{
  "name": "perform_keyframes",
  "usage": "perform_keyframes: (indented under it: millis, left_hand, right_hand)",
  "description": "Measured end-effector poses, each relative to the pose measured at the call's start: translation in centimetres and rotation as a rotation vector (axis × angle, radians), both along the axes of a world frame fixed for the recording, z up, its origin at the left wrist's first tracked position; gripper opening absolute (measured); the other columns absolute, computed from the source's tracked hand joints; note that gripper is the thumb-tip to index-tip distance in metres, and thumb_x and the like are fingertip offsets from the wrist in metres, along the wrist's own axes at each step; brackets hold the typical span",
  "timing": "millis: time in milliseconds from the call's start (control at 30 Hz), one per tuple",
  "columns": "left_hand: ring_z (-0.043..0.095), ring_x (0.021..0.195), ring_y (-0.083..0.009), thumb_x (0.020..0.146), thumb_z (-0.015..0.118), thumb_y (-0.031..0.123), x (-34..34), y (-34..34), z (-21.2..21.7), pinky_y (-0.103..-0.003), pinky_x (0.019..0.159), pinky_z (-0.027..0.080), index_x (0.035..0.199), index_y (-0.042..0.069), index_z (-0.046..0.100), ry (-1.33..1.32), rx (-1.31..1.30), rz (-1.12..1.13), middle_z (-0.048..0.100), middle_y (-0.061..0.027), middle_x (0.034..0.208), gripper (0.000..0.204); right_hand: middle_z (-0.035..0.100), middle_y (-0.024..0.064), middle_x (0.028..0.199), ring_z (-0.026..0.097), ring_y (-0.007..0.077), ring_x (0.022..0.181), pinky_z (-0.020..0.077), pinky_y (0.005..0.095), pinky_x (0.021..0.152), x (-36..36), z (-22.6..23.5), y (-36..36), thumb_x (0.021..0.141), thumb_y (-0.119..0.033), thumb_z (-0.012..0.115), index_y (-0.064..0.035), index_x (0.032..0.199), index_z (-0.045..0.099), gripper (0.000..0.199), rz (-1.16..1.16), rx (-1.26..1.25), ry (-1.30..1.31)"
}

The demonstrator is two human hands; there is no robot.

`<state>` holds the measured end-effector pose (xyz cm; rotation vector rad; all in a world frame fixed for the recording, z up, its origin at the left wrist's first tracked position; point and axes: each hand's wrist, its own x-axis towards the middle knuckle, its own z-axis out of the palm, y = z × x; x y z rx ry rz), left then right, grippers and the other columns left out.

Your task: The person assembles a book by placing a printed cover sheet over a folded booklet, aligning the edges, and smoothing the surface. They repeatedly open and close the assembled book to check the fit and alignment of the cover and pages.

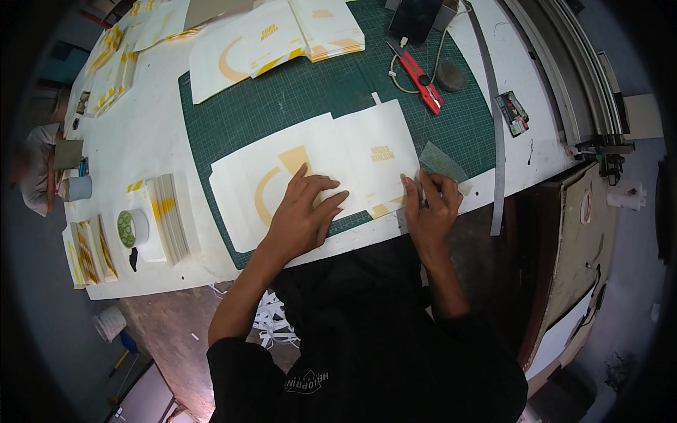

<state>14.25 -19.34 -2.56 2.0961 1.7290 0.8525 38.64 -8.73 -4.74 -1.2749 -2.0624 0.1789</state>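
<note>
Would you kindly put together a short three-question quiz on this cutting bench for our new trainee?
1. True or false: the left hand lies flat on the white printed sheet.
2. What does the sheet rest on? A) green cutting mat B) bare floor C) blue tray
3. What colour is the utility knife beyond the sheet?

Key:
1. True.
2. A.
3. Red; it lies untouched, while the right hand presses at the sheet's right edge, beside a long metal ruler.
</note>
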Motion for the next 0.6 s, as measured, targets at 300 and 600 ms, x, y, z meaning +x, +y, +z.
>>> perform_keyframes:
  millis: [300, 600]
  left_hand:
    - [0.061, 0.128, -0.0303, 0.091, 0.077, 0.007, -0.02, -0.03, 0.02, -0.066, 0.127, 0.031, 0.121, 0.012, 0.077, 0.027, -0.004, 0.009, 0.063, -0.0112, 0.126, 0.03]
    - [0.061, 0.129, -0.0289, 0.092, 0.078, 0.01, 0.03, -0.08, 0.11, -0.063, 0.128, 0.031, 0.122, 0.011, 0.077, 0.036, -0.006, 0.02, 0.065, -0.0101, 0.125, 0.03]
  right_hand:
    - [0.068, 0.0101, 0.103, 0.063, 0.0246, 0.089, 0.0437, 0.0448, 0.085, -0.18, 0.18, -0.12, 0.087, -0.015, 0.088, -0.0025, 0.108, 0.078, 0.026, 0.023, 0.099, -0.033]
    - [0.069, 0.0088, 0.103, 0.063, 0.0239, 0.092, 0.044, 0.0443, 0.086, -0.15, 0.17, -0.08, 0.086, -0.013, 0.089, -0.0026, 0.107, 0.078, 0.026, 0.038, 0.093, -0.027]
